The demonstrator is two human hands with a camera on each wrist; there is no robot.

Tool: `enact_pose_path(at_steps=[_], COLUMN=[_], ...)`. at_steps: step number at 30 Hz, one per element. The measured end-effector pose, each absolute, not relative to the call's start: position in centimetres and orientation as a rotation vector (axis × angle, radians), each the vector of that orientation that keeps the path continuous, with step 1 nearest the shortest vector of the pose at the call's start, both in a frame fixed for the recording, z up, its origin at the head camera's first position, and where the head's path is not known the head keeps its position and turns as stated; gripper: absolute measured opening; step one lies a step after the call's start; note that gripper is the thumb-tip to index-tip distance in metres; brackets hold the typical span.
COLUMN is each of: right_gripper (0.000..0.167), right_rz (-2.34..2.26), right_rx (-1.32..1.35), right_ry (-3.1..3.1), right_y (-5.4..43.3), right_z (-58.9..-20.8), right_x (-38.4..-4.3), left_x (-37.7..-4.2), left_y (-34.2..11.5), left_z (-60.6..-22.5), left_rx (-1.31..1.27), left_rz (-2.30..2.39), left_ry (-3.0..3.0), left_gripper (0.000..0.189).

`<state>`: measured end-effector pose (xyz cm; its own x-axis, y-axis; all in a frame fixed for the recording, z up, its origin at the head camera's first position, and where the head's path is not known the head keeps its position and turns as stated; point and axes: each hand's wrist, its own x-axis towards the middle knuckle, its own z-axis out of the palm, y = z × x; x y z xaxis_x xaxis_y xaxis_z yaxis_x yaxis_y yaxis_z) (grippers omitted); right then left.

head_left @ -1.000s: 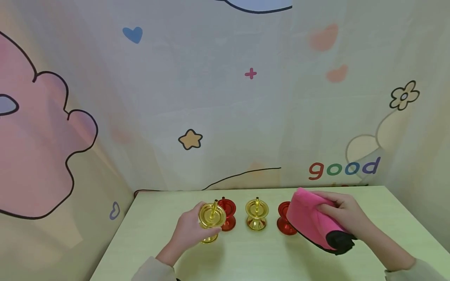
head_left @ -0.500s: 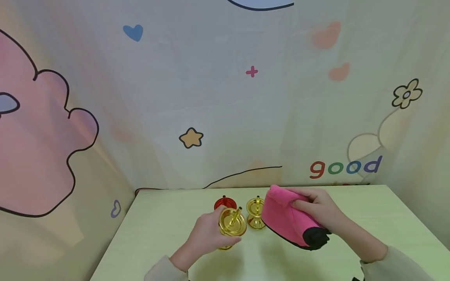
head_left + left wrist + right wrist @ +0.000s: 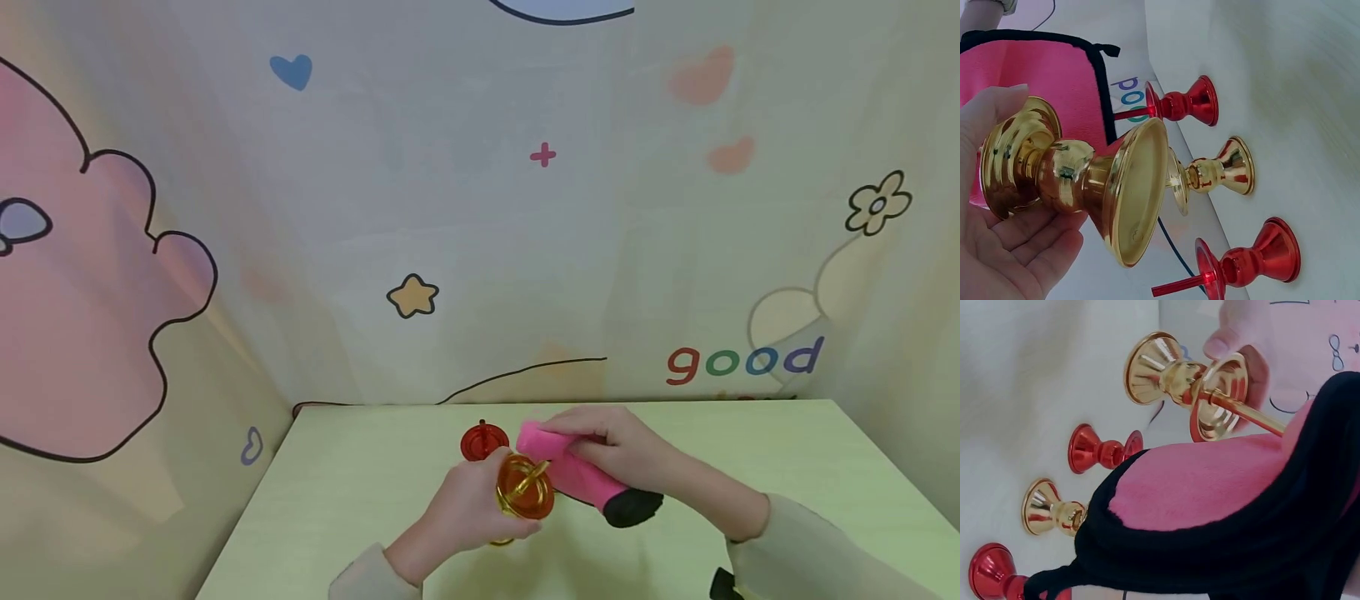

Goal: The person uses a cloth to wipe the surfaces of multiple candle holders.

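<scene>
My left hand (image 3: 474, 507) grips a gold candlestick (image 3: 534, 500) by its flared lower body, above the table. The candlestick leans to the right, its dish and thin upright spike turned toward the cloth. My right hand (image 3: 618, 446) holds a folded pink cloth (image 3: 581, 482) with black edging, close beside the spike. Whether cloth and spike touch, I cannot tell. A red candlestick (image 3: 480, 442) stands behind my left hand. In the left wrist view another gold candlestick (image 3: 1235, 165) and a second red candlestick (image 3: 1204, 100) stand on the table; in the head view cloth and hands hide them.
The pale table (image 3: 337, 500) reaches back to a printed curtain (image 3: 480, 208) with hearts, a star and the word good. The standing candlesticks form a row near the table's back edge. A small black item (image 3: 723, 583) shows below the right sleeve.
Left hand and gold candlestick have moved right, and the candlestick has tilted further. The pink cloth in the right hand has come left to meet it, covering the standing candlesticks behind.
</scene>
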<state>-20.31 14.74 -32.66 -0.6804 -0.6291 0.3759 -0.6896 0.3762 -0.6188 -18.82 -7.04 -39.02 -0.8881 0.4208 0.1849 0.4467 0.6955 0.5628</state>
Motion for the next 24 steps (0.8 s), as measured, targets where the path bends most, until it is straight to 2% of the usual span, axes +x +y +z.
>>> enact_pose_path(at_steps=[5,13,24], right_gripper=[0.035,0.040,0.034], right_rz=[1.043,0.806,0.580], right_rx=[1.322,1.251,1.240], right_ry=[-2.574,-2.750,-2.820], right_y=[14.06,14.25,13.81], right_z=[-32.81,-32.72,-32.91], right_x=[-20.28,-20.07,-19.93], left_x=[-18.80,-18.87,-18.83], left_y=[-7.12,-7.38,-6.82], left_z=[-38.91,-38.96,-39.02], left_rx=[-0.758,-0.761,-0.851], left_rz=[-0.968,-0.884,-0.715], left_ry=[-2.796,-2.761,-2.729], left_gripper=[0.060,0.058,0.050])
